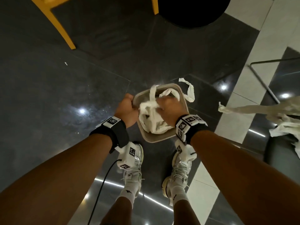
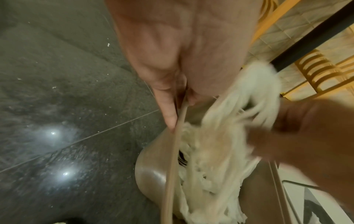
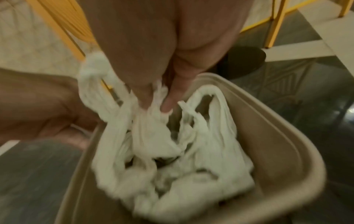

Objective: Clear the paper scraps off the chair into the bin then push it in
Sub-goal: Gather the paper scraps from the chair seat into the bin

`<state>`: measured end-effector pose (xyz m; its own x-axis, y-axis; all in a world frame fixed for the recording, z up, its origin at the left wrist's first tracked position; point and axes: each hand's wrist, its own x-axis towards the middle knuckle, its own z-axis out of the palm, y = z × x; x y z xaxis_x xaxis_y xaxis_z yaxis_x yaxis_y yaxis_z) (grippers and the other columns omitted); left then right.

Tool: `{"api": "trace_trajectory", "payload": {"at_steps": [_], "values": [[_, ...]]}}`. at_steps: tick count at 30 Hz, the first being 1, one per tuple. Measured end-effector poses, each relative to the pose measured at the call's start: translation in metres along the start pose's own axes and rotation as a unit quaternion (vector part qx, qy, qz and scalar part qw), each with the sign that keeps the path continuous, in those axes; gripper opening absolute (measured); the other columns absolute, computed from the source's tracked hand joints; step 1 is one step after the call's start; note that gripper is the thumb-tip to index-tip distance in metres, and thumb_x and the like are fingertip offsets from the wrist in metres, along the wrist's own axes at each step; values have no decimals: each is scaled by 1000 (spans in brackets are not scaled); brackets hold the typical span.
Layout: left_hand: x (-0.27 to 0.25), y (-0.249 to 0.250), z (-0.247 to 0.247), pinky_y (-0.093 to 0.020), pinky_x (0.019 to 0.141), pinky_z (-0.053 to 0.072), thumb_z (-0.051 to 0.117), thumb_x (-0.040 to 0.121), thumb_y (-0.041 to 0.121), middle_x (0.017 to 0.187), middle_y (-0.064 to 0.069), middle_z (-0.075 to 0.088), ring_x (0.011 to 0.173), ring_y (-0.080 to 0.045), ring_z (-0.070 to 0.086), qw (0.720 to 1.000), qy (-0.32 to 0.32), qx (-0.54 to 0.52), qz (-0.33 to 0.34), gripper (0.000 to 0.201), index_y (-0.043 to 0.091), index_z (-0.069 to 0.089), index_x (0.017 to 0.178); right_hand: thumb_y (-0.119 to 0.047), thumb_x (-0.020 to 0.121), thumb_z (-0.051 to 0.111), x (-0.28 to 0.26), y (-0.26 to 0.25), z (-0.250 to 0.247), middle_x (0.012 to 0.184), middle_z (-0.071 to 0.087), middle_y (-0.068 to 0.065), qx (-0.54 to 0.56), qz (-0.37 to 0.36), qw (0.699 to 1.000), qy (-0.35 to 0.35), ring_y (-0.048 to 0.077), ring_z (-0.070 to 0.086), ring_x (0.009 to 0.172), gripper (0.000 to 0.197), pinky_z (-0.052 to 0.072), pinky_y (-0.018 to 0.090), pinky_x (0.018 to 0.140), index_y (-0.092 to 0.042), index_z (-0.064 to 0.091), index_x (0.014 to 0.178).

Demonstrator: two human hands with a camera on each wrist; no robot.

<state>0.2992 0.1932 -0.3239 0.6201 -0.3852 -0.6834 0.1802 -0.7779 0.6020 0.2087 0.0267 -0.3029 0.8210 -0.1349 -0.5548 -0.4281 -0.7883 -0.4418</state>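
A beige bin (image 1: 162,140) stands on the dark floor in front of my feet, stuffed with white paper scraps (image 1: 152,122). My left hand (image 1: 129,101) grips its left rim, thumb outside the wall (image 2: 168,109). Over the bin's mouth my right hand (image 1: 167,104) pinches a bunch of paper strips (image 3: 153,121) that trail down into the bin (image 3: 277,128). One strip (image 1: 189,91) hangs outside the bin's far right corner. At the right edge is the black chair (image 1: 280,151), with more paper scraps (image 1: 259,109) lying on it.
Yellow chair legs (image 1: 65,31) and a round black table base (image 1: 193,12) stand ahead on the floor. The black chair's thin metal frame (image 1: 263,82) reaches over the pale tile strip at the right. A cable (image 1: 100,192) hangs from my left wrist.
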Motion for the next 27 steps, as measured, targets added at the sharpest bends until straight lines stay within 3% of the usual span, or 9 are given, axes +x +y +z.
{"api": "trace_trajectory", "payload": {"at_steps": [3,6,9,12,14,17,20,24,27], "values": [[9,-3,-9,-54,74,61,56,89,9,93,-11,67,87,-31,70,1000,-3,-7,-13,23,27,46,100,-22,101,47,-7,-3,18,145,50,11,-9,70,981,-179,31,50,130,49,40,38,106,-17,37,149],[17,-9,-21,-55,74,62,56,86,14,94,-10,69,87,-31,72,999,26,-6,-17,25,35,44,93,-37,97,52,-9,-6,15,155,38,8,12,75,982,-171,30,41,139,70,36,42,113,-25,17,156],[19,-1,-30,-51,77,61,59,85,12,93,-8,68,88,-30,70,997,67,-23,-19,24,27,46,98,-45,93,58,-12,-3,-7,149,46,2,114,47,992,-35,23,45,136,64,37,40,113,-30,35,150],[24,0,-34,-43,71,63,61,88,10,96,-9,67,83,-22,69,991,121,-58,-19,24,17,47,107,-40,93,58,-5,17,-27,126,62,1,245,84,949,180,17,63,109,40,51,33,96,-27,57,131],[31,-2,-31,-48,66,64,56,89,10,98,-12,67,83,-26,72,982,155,-105,-8,23,15,46,109,-31,95,54,10,45,-34,117,67,3,240,146,925,254,18,65,100,31,52,32,89,-22,62,124],[54,-1,-25,-53,64,64,57,88,16,96,-10,66,86,-30,72,971,193,-141,27,22,19,48,108,-22,94,49,46,110,-16,119,68,4,214,249,925,190,22,64,107,35,47,28,89,-23,61,127],[88,5,-22,-50,66,64,58,88,21,93,-10,66,82,-30,71,966,216,-120,81,18,24,51,105,-23,90,49,82,163,21,126,66,10,142,313,934,101,34,61,118,37,47,34,95,-24,65,124],[123,0,-17,-34,73,55,57,92,17,82,9,62,72,-3,60,957,234,-91,145,15,20,56,107,-22,94,52,113,197,78,121,65,6,111,325,938,48,32,61,114,32,46,32,90,-17,62,123],[139,-5,-12,-23,72,47,56,93,19,82,11,59,69,-4,56,952,244,-80,169,13,18,55,105,-43,88,53,132,210,122,140,53,2,44,296,953,-56,28,52,128,48,41,33,107,-25,58,132]]}}
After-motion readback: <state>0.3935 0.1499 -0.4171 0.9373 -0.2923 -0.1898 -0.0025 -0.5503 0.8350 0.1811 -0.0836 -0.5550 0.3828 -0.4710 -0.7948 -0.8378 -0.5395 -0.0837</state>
